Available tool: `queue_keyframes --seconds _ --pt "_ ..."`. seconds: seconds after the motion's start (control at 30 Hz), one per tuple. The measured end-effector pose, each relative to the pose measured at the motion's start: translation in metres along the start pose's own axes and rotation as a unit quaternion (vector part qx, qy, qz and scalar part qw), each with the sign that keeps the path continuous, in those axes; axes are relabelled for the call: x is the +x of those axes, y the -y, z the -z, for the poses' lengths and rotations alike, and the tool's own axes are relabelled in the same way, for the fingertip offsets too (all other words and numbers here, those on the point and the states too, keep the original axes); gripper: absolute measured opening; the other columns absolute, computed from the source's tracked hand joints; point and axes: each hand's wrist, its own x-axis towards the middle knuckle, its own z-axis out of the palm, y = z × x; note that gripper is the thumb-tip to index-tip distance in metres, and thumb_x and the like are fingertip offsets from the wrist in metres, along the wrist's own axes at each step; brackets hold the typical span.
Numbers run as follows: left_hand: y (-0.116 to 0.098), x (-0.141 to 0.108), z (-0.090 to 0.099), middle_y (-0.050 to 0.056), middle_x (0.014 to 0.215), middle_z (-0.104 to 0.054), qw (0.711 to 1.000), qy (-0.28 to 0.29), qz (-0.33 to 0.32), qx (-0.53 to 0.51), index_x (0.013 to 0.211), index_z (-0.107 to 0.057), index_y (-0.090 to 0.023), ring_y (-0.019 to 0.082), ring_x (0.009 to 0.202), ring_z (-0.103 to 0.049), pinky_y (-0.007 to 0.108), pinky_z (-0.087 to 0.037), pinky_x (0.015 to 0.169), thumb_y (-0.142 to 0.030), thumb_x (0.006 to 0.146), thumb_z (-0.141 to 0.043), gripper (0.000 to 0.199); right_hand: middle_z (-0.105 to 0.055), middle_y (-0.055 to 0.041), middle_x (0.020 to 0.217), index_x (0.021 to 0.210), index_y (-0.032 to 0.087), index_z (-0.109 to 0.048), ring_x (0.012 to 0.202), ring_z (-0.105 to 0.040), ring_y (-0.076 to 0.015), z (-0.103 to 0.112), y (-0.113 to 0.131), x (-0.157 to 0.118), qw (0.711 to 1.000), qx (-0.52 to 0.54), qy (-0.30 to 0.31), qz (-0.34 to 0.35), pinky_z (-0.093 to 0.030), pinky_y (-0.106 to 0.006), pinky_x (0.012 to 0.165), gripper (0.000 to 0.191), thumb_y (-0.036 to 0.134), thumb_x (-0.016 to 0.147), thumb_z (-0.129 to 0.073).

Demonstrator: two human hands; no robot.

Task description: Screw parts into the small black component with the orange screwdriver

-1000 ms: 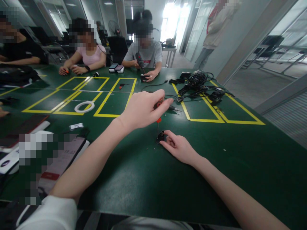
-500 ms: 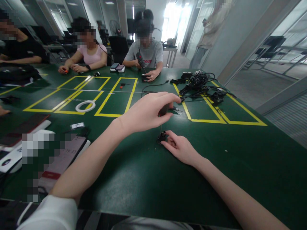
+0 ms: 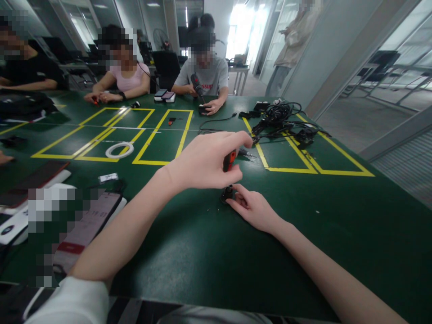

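My left hand (image 3: 211, 159) is closed around the red-and-black handle of a screwdriver (image 3: 230, 160), held upright above the table. The screwdriver's lower end is hidden behind my fingers. Directly below it, a small black part (image 3: 227, 193) with a short round post stands on the green table (image 3: 189, 243). My right hand (image 3: 254, 207) pinches this part from the right between thumb and forefinger, its other fingers curled. Two tiny specks, perhaps screws (image 3: 213, 209), lie left of the part.
Tangled black cables (image 3: 280, 117) lie at the back right, near yellow tape outlines. A white tape roll (image 3: 119, 150) sits at left. Phones (image 3: 87, 225) and white devices occupy the near left. Across the table, a person (image 3: 205, 76) holds a power screwdriver (image 3: 197, 83); others sit further left.
The screwdriver handle has turned in my left hand, so its red side now shows. My left fingers have shifted slightly, with the thumb lower. My right hand stays on the black part.
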Motion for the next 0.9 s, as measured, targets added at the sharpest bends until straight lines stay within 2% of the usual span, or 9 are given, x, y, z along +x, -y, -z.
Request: queue_keyframes --seconds 0.07,0.23,0.37,0.47,0.6,0.67,0.8,0.9 --pt "0.0 0.0 -0.001 0.008 0.111 -0.072 1.0 0.005 -0.012 -0.02 0.12 -0.063 -0.017 0.021 0.096 -0.068 0.03 -0.052 0.083 -0.016 0.08 -0.057 0.04 -0.056 0.0052 0.062 0.111 0.021 -0.056 0.053 -0.054 -0.0168 0.0 0.0 0.0 1.0 -0.003 -0.001 -0.001 -0.032 -0.027 0.057 0.018 0.034 0.098 -0.054" --pt "0.004 0.001 -0.008 0.013 0.143 -0.057 0.999 -0.005 -0.031 -0.028 0.126 -0.06 -0.021 0.02 0.11 -0.066 0.03 -0.055 0.086 -0.006 0.087 -0.048 0.044 -0.055 0.0054 0.061 0.109 0.021 -0.056 0.054 -0.055 -0.0169 -0.001 0.0 0.0 1.0 -0.009 -0.001 0.001 -0.032 -0.027 0.057 0.016 0.033 0.098 -0.055" --pt "0.007 0.0 -0.013 0.014 0.155 -0.049 0.999 -0.02 -0.039 -0.01 0.127 -0.059 -0.023 0.019 0.103 -0.068 0.031 -0.056 0.084 -0.005 0.09 -0.049 0.042 -0.055 0.0053 0.062 0.111 0.021 -0.056 0.054 -0.055 -0.0168 -0.001 0.0 0.001 1.0 -0.008 0.0 0.003 -0.033 -0.027 0.057 0.017 0.032 0.099 -0.054" --pt "0.009 0.0 -0.014 0.012 0.153 -0.052 0.999 -0.032 -0.04 0.005 0.13 -0.058 -0.025 0.019 0.105 -0.069 0.031 -0.057 0.083 -0.011 0.092 -0.053 0.041 -0.055 0.0057 0.062 0.112 0.021 -0.056 0.053 -0.054 -0.0163 0.0 0.0 0.001 1.0 -0.008 0.004 0.005 -0.032 -0.026 0.056 0.018 0.033 0.1 -0.054" --pt "0.011 0.001 -0.015 0.009 0.14 -0.061 0.997 -0.05 -0.043 0.03 0.135 -0.056 -0.026 0.022 0.116 -0.066 0.03 -0.055 0.085 -0.021 0.094 -0.059 0.042 -0.054 0.0061 0.061 0.112 0.021 -0.056 0.053 -0.053 -0.0161 0.0 0.001 0.001 1.0 -0.01 0.003 0.005 -0.032 -0.026 0.057 0.018 0.034 0.1 -0.054" --pt "0.01 0.001 -0.014 0.008 0.129 -0.066 0.998 -0.045 -0.039 0.038 0.134 -0.058 -0.024 0.021 0.108 -0.068 0.028 -0.054 0.081 -0.024 0.094 -0.06 0.04 -0.054 0.006 0.061 0.111 0.021 -0.056 0.053 -0.053 -0.0161 0.0 0.001 0.001 1.0 -0.011 0.002 0.004 -0.032 -0.026 0.057 0.018 0.035 0.099 -0.054" --pt "0.002 0.0 -0.007 0.007 0.107 -0.069 0.999 -0.011 -0.023 0.024 0.118 -0.069 -0.02 0.018 0.09 -0.068 0.026 -0.051 0.073 -0.024 0.093 -0.058 0.028 -0.055 0.0056 0.062 0.11 0.022 -0.056 0.054 -0.054 -0.0169 0.0 0.002 0.001 1.0 -0.011 0.001 -0.001 -0.031 -0.027 0.057 0.017 0.033 0.098 -0.054" --pt "-0.004 -0.002 -0.002 0.008 0.113 -0.068 0.999 0.015 -0.028 0.0 0.117 -0.07 -0.02 0.02 0.093 -0.067 0.028 -0.053 0.078 -0.017 0.087 -0.056 0.033 -0.055 0.0054 0.061 0.108 0.022 -0.056 0.053 -0.054 -0.0174 0.001 0.003 0.001 1.0 -0.01 0.0 0.0 -0.031 -0.027 0.057 0.014 0.033 0.098 -0.054"
